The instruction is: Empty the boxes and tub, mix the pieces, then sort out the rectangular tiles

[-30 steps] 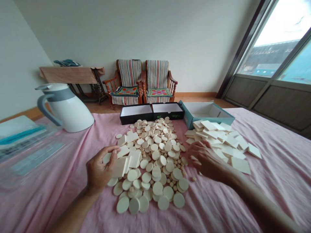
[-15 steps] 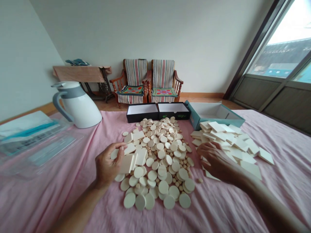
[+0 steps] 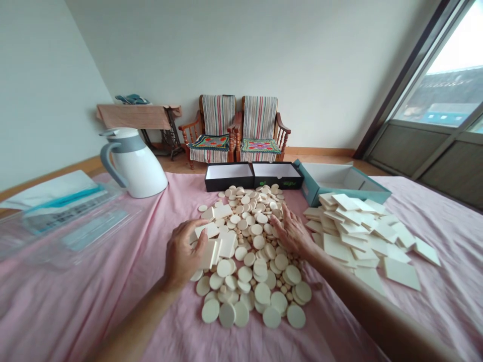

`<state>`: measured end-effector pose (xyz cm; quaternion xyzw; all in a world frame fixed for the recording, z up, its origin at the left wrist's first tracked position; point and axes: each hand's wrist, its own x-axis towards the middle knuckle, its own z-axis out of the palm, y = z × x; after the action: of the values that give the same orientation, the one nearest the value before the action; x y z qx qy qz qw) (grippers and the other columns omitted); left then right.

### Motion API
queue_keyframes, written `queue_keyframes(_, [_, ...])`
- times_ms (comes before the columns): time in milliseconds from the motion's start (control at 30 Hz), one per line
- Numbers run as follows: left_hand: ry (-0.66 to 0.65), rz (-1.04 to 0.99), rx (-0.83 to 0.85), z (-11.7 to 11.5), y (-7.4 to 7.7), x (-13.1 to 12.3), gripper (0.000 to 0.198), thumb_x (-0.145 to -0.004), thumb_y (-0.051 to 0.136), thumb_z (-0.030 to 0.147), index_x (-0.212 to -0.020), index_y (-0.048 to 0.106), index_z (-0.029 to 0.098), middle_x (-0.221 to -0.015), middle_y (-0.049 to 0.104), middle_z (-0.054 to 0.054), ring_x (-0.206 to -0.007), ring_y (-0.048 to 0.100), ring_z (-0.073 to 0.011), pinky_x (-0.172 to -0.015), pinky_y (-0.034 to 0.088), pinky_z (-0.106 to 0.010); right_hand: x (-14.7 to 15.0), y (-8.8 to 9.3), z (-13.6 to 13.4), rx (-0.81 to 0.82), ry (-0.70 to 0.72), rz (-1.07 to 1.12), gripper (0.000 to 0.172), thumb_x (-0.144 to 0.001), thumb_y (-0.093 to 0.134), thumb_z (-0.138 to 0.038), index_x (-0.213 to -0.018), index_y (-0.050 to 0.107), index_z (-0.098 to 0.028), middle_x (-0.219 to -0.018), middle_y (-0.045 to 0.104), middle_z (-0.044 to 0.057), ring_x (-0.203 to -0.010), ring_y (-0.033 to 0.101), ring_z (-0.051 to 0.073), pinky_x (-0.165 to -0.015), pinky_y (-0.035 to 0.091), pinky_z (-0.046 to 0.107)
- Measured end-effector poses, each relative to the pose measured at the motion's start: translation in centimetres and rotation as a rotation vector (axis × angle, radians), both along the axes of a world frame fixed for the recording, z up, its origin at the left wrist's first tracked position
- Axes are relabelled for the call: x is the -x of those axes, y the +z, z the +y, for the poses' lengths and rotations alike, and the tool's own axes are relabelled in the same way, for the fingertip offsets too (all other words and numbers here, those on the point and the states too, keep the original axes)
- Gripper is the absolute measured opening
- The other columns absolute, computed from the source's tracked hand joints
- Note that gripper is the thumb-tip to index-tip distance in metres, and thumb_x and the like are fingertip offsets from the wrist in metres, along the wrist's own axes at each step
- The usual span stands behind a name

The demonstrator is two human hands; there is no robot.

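A pile of pale wooden discs [image 3: 245,274] with small wooden pegs among them lies in the middle of the pink cloth. At the pile's left edge, my left hand [image 3: 184,251] is curved with thumb and fingers apart, beside several square wooden tiles [image 3: 227,244]. One tile [image 3: 207,230] shows near its fingertips; I see no firm grip on it. My right hand [image 3: 294,234] reaches over the right side of the discs, fingers spread and touching or just above them. Nothing shows in its grasp. A heap of square wooden tiles [image 3: 362,229] lies to its right.
Behind the discs stand two black boxes [image 3: 229,185] [image 3: 278,182] and a teal box [image 3: 343,192]. A white and grey jug [image 3: 141,171] stands at the back left. Clear plastic packaging [image 3: 94,229] lies at the left. Two chairs [image 3: 219,118] stand beyond the table.
My right hand has moved left from the heap of square tiles onto the discs, its fingers spreading. My left hand stays beside the tiles. The view has shifted slightly left.
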<state>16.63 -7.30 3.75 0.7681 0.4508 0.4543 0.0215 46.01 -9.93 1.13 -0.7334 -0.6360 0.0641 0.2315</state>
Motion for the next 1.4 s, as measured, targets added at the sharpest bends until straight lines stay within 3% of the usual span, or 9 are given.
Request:
queue_keyframes(233, [-0.04, 0.034, -0.031, 0.9, -0.7, -0.1, 0.02, -0.09, 0.052, 0.03, -0.097, 0.066, 0.019, -0.101, 0.071, -0.006, -0.099, 0.064, -0.0221, -0.093, 0.047, -0.038, 0.6, -0.9, 1.8, -0.002, -0.081, 0.059, 0.067, -0.093, 0.033, -0.055, -0.146, 0.031, -0.015, -0.136, 0.053, 0.017, -0.128, 0.044, 0.032, -0.102, 0.03, 0.044])
queue_keyframes(433, [-0.062, 0.048, -0.013, 0.9, -1.0, -0.2, 0.018, -0.089, 0.052, 0.029, -0.093, 0.067, 0.02, -0.097, 0.072, -0.005, -0.095, 0.065, -0.0216, -0.09, 0.049, -0.037, 1.9, -0.2, 2.4, 0.02, -0.107, 0.128, 0.066, -0.089, 0.041, -0.057, -0.144, 0.036, -0.022, -0.135, 0.054, 0.013, -0.125, 0.046, 0.03, -0.1, 0.031, 0.043])
queue_keyframes(600, [-0.046, 0.058, -0.009, 1.3, -1.2, 0.0, 0.018, -0.089, 0.052, 0.029, -0.093, 0.066, 0.019, -0.097, 0.072, -0.005, -0.095, 0.065, -0.0218, -0.09, 0.048, -0.037, 3.3, 0.9, 2.8, 0.024, -0.075, 0.131, 0.065, -0.084, 0.051, -0.049, -0.142, 0.041, -0.02, -0.127, 0.058, 0.014, -0.117, 0.05, 0.03, -0.099, 0.033, 0.042])
queue_keyframes(867, [-0.048, 0.044, -0.007, 1.6, -1.6, 0.4, 0.017, -0.088, 0.054, 0.031, -0.094, 0.066, 0.02, -0.094, 0.071, -0.005, -0.093, 0.065, -0.0214, -0.086, 0.049, -0.035, 7.5, 2.5, 3.1, -0.038, 0.031, 0.154, 0.061, -0.079, 0.056, -0.04, -0.136, 0.048, -0.017, -0.129, 0.054, 0.014, -0.118, 0.046, 0.032, -0.099, 0.035, 0.044])
queue_keyframes(1033, [-0.04, 0.033, -0.003, 1.6, -1.5, 0.5, 0.017, -0.089, 0.054, 0.031, -0.096, 0.066, 0.021, -0.095, 0.071, -0.004, -0.093, 0.065, -0.0214, -0.085, 0.049, -0.034, 11.4, 3.3, 3.0, -0.04, 0.216, 0.179, 0.061, -0.075, 0.064, -0.036, -0.132, 0.052, -0.017, -0.13, 0.054, 0.015, -0.117, 0.048, 0.033, -0.097, 0.037, 0.048])
queue_keyframes(1167, [-0.033, 0.018, 0.002, 1.5, -1.4, 0.5, 0.018, -0.089, 0.054, 0.031, -0.099, 0.066, 0.021, -0.098, 0.071, -0.004, -0.095, 0.065, -0.0213, -0.085, 0.049, -0.034, 10.4, 4.6, 4.2, -0.155, 0.36, 0.298, 0.04, -0.083, 0.059, -0.041, -0.115, 0.063, -0.017, -0.118, 0.062, 0.01, -0.107, 0.057, 0.022, -0.094, 0.042, 0.035])
queue_keyframes(1233, [-0.027, 0.005, -0.012, 1.1, -1.1, 0.4, 0.017, -0.089, 0.054, 0.03, -0.099, 0.065, 0.021, -0.098, 0.07, -0.004, -0.095, 0.064, -0.0213, -0.086, 0.049, -0.034, 7.7, 5.2, 5.9, -0.197, 0.246, 0.3, 0.033, -0.089, 0.052, -0.043, -0.106, 0.066, -0.019, -0.11, 0.066, 0.008, -0.105, 0.059, 0.018, -0.093, 0.042, 0.029])
queue_keyframes(1300, [-0.038, -0.005, -0.018, 0.5, -0.6, 0.2, 0.016, -0.09, 0.053, 0.029, -0.098, 0.065, 0.021, -0.098, 0.07, -0.004, -0.096, 0.064, -0.0209, -0.087, 0.049, -0.034, 4.2, 5.3, 8.0, -0.135, -0.068, 0.228, 0.034, -0.09, 0.051, -0.046, -0.106, 0.068, -0.022, -0.113, 0.067, 0.006, -0.109, 0.057, 0.018, -0.096, 0.04, 0.028])
queue_keyframes(1400, [-0.123, 0.066, 0.018, -0.1, 0.8, -0.5, 0.016, -0.091, 0.053, 0.03, -0.098, 0.065, 0.022, -0.102, 0.069, -0.004, -0.1, 0.063, -0.0205, -0.088, 0.048, -0.034, -0.6, 4.7, 11.1, -0.051, -0.314, 0.22, 0.043, -0.091, 0.044, -0.043, -0.112, 0.066, -0.014, -0.119, 0.064, 0.016, -0.114, 0.055, 0.029, -0.096, 0.041, 0.038])
